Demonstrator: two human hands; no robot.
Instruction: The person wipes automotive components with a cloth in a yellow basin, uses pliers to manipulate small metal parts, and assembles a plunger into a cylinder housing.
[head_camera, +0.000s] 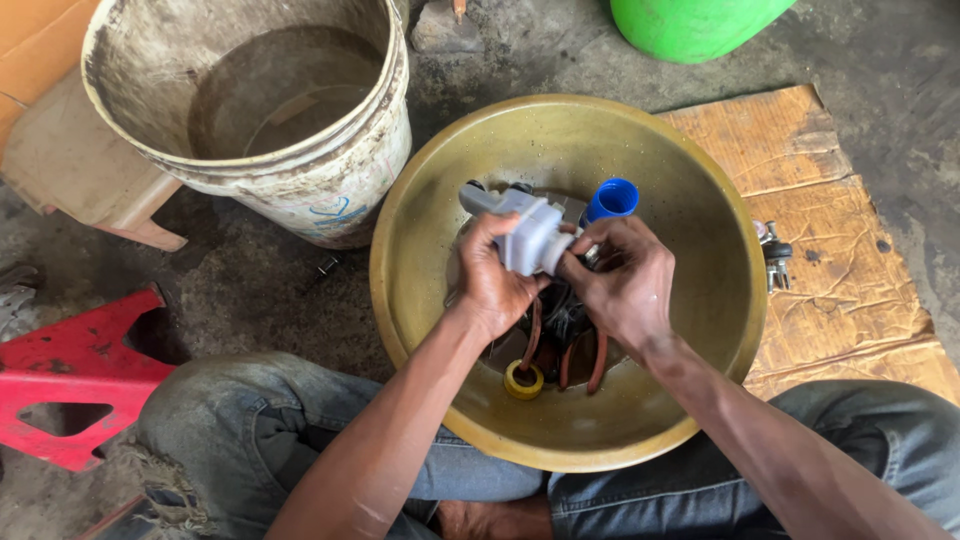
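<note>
Where the concrete floor (250, 290) runs along the left edge, a red metal stand (70, 385) lies beside the person's denim-clad knee, and behind it a tan stool (90, 170) sits against a grimy white bucket (300, 190) that holds murky water. Just right of the bucket stands a wide brass-coloured basin (700, 210), wet inside, set between the person's legs. Over its middle the left hand (490, 285) has its grip closed round a pale grey plastic valve part (525, 235), thumb on top and fingers curled beneath. The part is lifted above the basin floor, its grey spout pointing up and left. The right hand (625, 280) meets it from the other side, its grip pinched shut on the part's near end, fingertips touching the white collar there. A blue cap (612, 198) stands just behind the right hand. Beneath both hands, brown rubber rings (597, 362) and a yellow ring (523, 381) lie in the basin bottom. Right of the basin a torn sheet of cardboard (840, 260) covers the floor, with a small metal fitting (772, 252) on it close to the basin's rim. A green plastic container (690, 25) sits at the top edge.
</note>
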